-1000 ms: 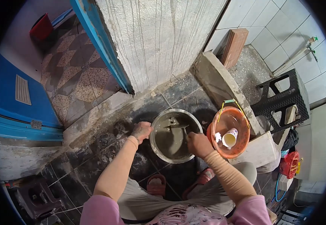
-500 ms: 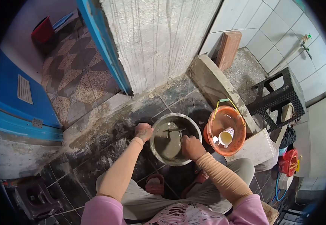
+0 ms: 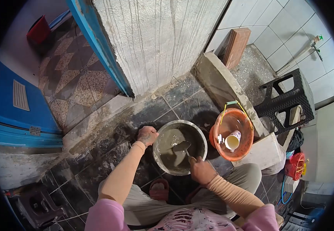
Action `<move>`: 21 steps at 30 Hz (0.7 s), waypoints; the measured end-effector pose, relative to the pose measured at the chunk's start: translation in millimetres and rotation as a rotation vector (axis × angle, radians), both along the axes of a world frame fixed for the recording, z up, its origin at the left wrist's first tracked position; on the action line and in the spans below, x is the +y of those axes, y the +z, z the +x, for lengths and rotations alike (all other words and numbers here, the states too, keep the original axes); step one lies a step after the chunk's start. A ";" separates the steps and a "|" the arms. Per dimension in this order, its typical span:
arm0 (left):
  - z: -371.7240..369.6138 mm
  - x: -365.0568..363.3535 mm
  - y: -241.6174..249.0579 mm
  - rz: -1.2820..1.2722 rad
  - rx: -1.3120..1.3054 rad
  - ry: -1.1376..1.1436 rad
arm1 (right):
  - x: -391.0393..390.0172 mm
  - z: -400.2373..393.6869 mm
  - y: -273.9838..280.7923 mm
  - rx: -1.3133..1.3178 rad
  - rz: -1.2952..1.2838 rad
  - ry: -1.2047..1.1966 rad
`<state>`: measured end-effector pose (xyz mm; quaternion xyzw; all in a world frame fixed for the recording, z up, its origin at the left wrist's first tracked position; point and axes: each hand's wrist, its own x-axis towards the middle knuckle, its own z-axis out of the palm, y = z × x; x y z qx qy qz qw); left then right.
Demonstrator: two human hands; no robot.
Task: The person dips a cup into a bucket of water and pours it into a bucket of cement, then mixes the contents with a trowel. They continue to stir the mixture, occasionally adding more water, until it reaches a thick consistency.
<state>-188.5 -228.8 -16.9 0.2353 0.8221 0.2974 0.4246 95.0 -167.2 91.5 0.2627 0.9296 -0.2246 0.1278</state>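
Note:
A round grey basin [image 3: 204,143] stands on the dark floor between my knees, partly filled with wet grey cement mix [image 3: 165,154]. My right hand [image 3: 202,171] is closed round the handle of a trowel [image 3: 181,146]. The trowel's blade lies over the middle of the basin, at the surface of the mix. At the basin's left edge, my left hand [image 3: 147,135] is closed on the rim, its fingertips partly hidden. To the right stands an orange bucket [image 3: 214,134] with a white cup [image 3: 232,141] in it.
A black plastic stool [image 3: 286,98] lies on its side beyond a low ledge [image 3: 228,86]. Reddish tiles [image 3: 237,48] lean against the white wall. A pale block [image 3: 257,154] borders the bucket. A blue door [image 3: 20,104] stands at the left.
My right hand has moved down and slightly right with the trowel, pulling back from the basin's inside. More of the blade and handle now shows. The left hand stays at the rim.

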 end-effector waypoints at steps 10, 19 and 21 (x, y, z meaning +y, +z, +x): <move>-13.8 5.8 20.7 -0.040 -0.052 0.031 | 82.6 -44.0 -20.0 0.139 -0.169 -0.247; -16.3 -51.9 -23.3 0.097 -0.303 0.542 | 80.7 -153.1 0.1 0.004 -0.059 -0.001; -0.3 -66.0 -24.5 0.102 -0.378 0.619 | 44.0 -131.5 17.6 0.067 0.031 0.149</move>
